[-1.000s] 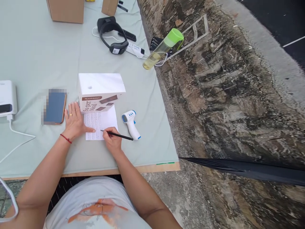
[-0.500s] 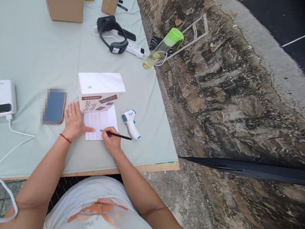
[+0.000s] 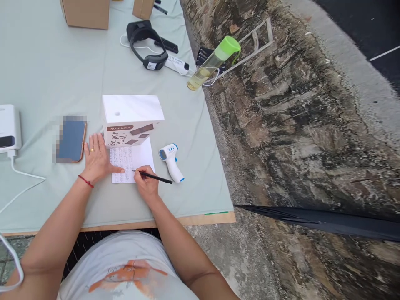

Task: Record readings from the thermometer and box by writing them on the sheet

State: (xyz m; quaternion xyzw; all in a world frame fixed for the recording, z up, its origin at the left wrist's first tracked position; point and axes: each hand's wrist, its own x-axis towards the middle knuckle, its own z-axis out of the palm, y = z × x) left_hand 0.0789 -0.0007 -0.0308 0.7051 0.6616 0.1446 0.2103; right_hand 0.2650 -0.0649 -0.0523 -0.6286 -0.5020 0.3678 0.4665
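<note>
A white sheet of paper [image 3: 143, 157] covered on its left part with rows of small handwriting lies on the table. My right hand [image 3: 146, 184] pinches a black pen [image 3: 156, 177], its tip at the paper just right of the written rows. Flat on the cloth, my left hand [image 3: 97, 158] spreads its fingers, with the thumb across the paper's left part. Behind the paper stands a white box [image 3: 133, 109] marked "NutriMotion Super Meal"; it hides the paper's far end. A smartphone [image 3: 72, 139] lies just left of my left hand.
Right of the paper lies a white-and-blue infrared thermometer [image 3: 171, 162]. Farther back are a black headset [image 3: 146, 46], a bottle with a green lid [image 3: 212, 62] at the table edge, and a cardboard box [image 3: 86, 14]. A white power bank [image 3: 9, 127] with a cable sits at left.
The pen tip has shifted very slightly to the right on the paper. Otherwise both hands and the surrounding things stay in place.
</note>
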